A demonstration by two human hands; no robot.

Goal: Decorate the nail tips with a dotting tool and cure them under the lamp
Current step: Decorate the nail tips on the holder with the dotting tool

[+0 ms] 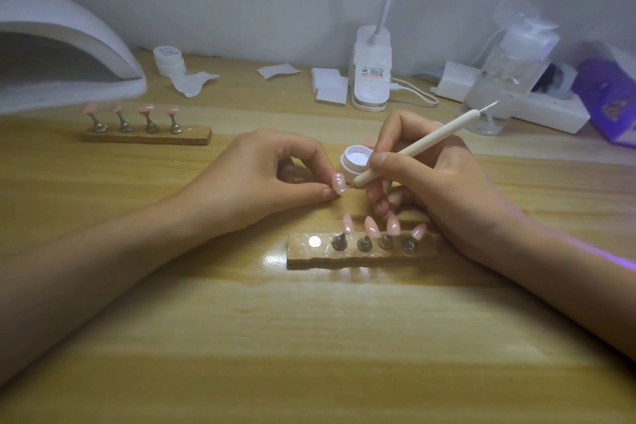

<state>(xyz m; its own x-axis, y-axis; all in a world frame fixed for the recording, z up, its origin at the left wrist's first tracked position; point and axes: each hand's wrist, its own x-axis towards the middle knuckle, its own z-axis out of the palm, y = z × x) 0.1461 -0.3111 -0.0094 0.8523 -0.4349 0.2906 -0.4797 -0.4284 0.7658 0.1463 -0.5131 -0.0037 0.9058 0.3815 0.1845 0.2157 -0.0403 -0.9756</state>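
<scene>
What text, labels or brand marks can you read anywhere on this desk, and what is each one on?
Nothing can be read for certain.
Closed white jar: cursive brand word on the lid, too blurred to read.
Desk lamp base: sticker with dark and red print, too small to read.
Purple packet: a printed design, blurred.
Open white jar, dotting tool, curing lamp: no markings visible.

Both bare forearms reach in from the lower corners and converge near the middle, resting low on the tabletop. The left hand (275, 179) lies palm-down and curled, its thumb and forefinger pinched together at the tips in a tight grip, the other fingers folded under. The right hand (433, 179) is turned on its outer edge, thumb and forefinger closed in a pen-style grip, the remaining fingers tucked beneath and bent toward the left hand's fingertips.
</scene>
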